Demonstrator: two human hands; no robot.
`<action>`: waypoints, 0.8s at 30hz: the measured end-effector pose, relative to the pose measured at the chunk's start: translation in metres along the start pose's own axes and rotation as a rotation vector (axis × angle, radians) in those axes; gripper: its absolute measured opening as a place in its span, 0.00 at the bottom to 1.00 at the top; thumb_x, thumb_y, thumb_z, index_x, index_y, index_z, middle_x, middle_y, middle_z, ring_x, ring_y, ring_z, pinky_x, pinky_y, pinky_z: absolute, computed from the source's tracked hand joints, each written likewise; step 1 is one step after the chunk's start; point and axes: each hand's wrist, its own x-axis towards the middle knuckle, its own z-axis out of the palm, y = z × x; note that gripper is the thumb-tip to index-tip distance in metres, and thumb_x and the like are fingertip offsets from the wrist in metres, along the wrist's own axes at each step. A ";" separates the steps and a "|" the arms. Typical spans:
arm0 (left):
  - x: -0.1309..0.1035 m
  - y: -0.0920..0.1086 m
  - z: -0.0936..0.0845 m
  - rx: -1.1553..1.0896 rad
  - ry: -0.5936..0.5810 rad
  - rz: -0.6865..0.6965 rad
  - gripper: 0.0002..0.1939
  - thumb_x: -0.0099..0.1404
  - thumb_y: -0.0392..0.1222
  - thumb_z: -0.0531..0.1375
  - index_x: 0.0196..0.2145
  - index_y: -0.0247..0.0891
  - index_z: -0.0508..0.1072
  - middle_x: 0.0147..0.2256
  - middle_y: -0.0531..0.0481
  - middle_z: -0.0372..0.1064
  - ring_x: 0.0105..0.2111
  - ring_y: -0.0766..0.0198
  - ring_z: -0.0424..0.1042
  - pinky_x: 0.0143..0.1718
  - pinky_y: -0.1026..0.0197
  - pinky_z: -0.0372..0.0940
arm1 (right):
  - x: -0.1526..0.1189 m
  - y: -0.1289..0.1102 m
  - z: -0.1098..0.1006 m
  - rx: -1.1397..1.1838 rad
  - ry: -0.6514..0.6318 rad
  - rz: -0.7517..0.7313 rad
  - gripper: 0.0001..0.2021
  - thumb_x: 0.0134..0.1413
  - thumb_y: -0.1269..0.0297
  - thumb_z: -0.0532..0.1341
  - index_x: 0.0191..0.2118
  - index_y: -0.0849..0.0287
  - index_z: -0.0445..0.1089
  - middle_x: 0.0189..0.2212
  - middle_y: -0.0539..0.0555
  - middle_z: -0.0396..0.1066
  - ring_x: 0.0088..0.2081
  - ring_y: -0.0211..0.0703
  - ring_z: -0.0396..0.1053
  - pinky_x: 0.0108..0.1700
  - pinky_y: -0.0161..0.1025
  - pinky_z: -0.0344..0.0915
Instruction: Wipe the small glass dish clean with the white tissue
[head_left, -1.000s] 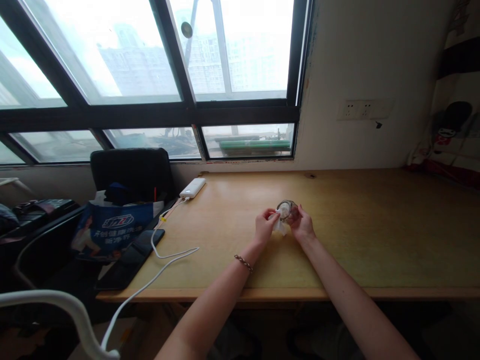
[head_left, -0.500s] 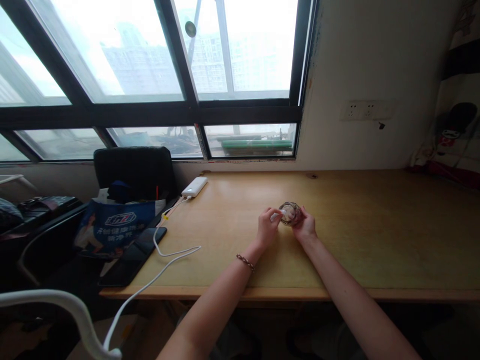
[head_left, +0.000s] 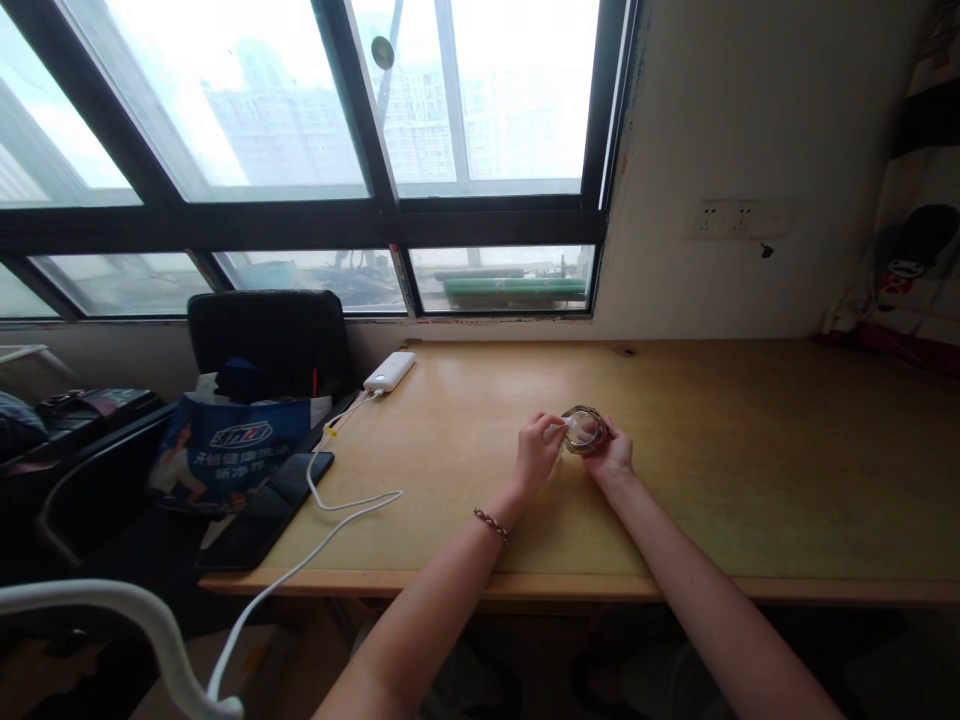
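Observation:
A small round glass dish (head_left: 584, 429) with a dark patterned rim is above the wooden table, its open side facing me. My right hand (head_left: 612, 452) is wrapped round its right side and underside, and fingers show through the clear base. At the dish's left edge, my left hand (head_left: 537, 446) pinches a small white piece, perhaps tissue (head_left: 570, 424), which reaches into the dish. A braided bracelet (head_left: 491, 525) is on my left wrist.
On the table's (head_left: 465, 540) left side lie a white power bank (head_left: 390, 371), a white cable (head_left: 341, 520) and a black tablet (head_left: 270, 510). Beyond them, a blue bag (head_left: 240, 450) rests on a black chair (head_left: 266, 335). Windows and a wall socket stand behind.
The dish has turned slightly in my right hand, and its inside shows clearer. My left hand has shifted a little to the right with the white piece.

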 end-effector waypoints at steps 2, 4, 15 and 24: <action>0.000 0.000 0.000 0.006 0.003 0.002 0.05 0.53 0.41 0.58 0.27 0.39 0.72 0.28 0.49 0.64 0.30 0.64 0.64 0.34 0.64 0.57 | 0.000 0.000 0.000 0.000 0.006 0.002 0.13 0.49 0.65 0.48 0.20 0.59 0.64 0.15 0.49 0.67 0.18 0.36 0.64 0.23 0.36 0.64; -0.002 0.003 0.001 0.008 -0.031 0.025 0.05 0.53 0.41 0.58 0.27 0.39 0.71 0.28 0.49 0.64 0.29 0.65 0.64 0.33 0.65 0.58 | 0.000 0.000 0.001 0.019 0.048 -0.002 0.12 0.49 0.66 0.48 0.21 0.60 0.65 0.16 0.49 0.67 0.19 0.36 0.65 0.23 0.36 0.64; -0.013 0.014 0.008 -0.017 -0.268 0.162 0.07 0.57 0.41 0.54 0.28 0.39 0.71 0.31 0.46 0.64 0.32 0.64 0.64 0.36 0.64 0.58 | 0.003 -0.004 0.000 0.055 0.129 -0.111 0.11 0.47 0.70 0.48 0.20 0.59 0.63 0.14 0.48 0.67 0.17 0.36 0.64 0.23 0.35 0.63; -0.001 0.005 0.002 -0.005 0.049 0.040 0.04 0.54 0.40 0.56 0.29 0.40 0.70 0.30 0.49 0.66 0.32 0.64 0.64 0.36 0.64 0.57 | -0.003 -0.009 0.003 -0.050 -0.035 0.007 0.12 0.48 0.67 0.49 0.18 0.58 0.62 0.13 0.49 0.64 0.16 0.38 0.62 0.24 0.40 0.64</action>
